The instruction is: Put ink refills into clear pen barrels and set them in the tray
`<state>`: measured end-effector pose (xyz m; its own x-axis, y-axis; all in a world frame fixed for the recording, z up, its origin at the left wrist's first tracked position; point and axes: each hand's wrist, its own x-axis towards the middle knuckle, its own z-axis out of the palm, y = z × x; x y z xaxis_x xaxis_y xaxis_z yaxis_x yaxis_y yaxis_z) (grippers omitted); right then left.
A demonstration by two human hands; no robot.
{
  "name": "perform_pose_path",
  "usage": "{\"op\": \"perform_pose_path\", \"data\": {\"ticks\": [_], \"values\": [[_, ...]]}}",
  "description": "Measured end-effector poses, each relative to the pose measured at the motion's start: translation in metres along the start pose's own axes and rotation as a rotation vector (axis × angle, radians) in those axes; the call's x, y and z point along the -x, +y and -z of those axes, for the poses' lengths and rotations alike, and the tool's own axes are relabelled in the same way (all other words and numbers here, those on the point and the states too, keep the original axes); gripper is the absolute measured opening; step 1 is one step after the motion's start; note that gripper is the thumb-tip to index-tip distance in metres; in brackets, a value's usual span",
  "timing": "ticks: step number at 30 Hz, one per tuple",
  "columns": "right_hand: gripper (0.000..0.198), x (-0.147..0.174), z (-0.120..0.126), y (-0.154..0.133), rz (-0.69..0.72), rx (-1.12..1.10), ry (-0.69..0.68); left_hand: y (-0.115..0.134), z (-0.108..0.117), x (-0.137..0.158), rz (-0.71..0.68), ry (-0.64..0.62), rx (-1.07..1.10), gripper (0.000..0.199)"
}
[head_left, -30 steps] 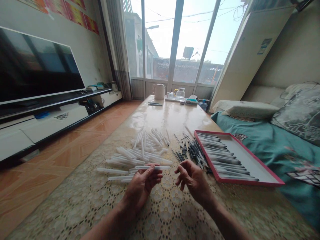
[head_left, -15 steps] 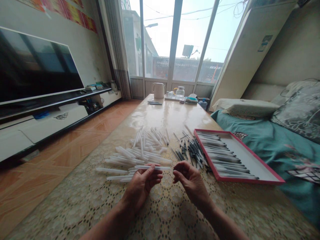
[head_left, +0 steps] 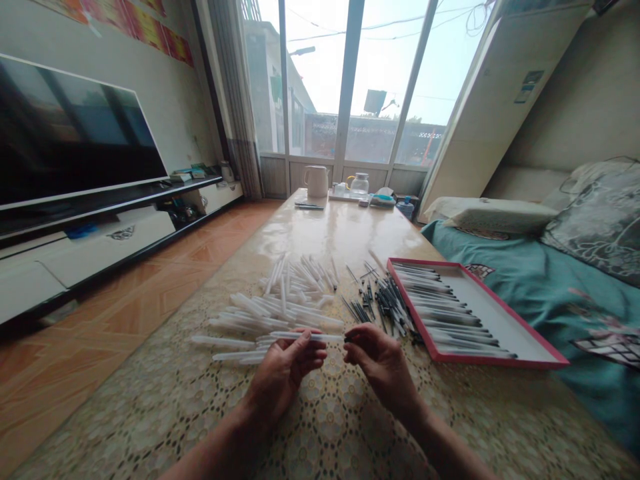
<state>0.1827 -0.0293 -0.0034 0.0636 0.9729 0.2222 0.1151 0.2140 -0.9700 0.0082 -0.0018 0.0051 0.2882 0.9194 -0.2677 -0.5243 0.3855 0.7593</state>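
Note:
My left hand (head_left: 286,368) is closed on a white pen barrel (head_left: 332,338), which points rightward, its end just short of my right fingers. A small black pen part (head_left: 349,339) is pinched between the thumb and forefinger of my right hand (head_left: 384,363), at the barrel's right end; I cannot tell whether the two touch. Loose white pen barrels (head_left: 273,308) lie heaped just beyond my left hand. Beyond my right hand is a pile of black-ended refills (head_left: 387,301). To its right, a pink-rimmed box (head_left: 505,364) holds a row of pens (head_left: 445,307) with dark ends.
The long table (head_left: 320,427) has a patterned cover. At its far end stand a kettle (head_left: 317,181), a glass jug (head_left: 360,183) and a tissue pack (head_left: 383,198). A teal-covered sofa (head_left: 575,293) runs along the right; a TV cabinet (head_left: 115,243) is on the left.
My right fingers have turned slightly, and the black part between them now shows at the barrel's end. My left hand has hardly moved.

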Motion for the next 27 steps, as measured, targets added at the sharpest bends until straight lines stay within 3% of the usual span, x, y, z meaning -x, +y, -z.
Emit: {"op": "perform_pose_path", "data": {"ticks": [16, 27], "values": [[0.024, 0.0002, -0.0019, -0.0035, -0.054, -0.092, -0.044, -0.002, -0.0004, -0.0018, 0.002, 0.002, -0.04, 0.018], [0.034, 0.002, 0.0015, 0.0033, -0.083, 0.053, -0.089, -0.0046, -0.0024, -0.0002, -0.012, -0.073, -0.082, 0.024]]}}
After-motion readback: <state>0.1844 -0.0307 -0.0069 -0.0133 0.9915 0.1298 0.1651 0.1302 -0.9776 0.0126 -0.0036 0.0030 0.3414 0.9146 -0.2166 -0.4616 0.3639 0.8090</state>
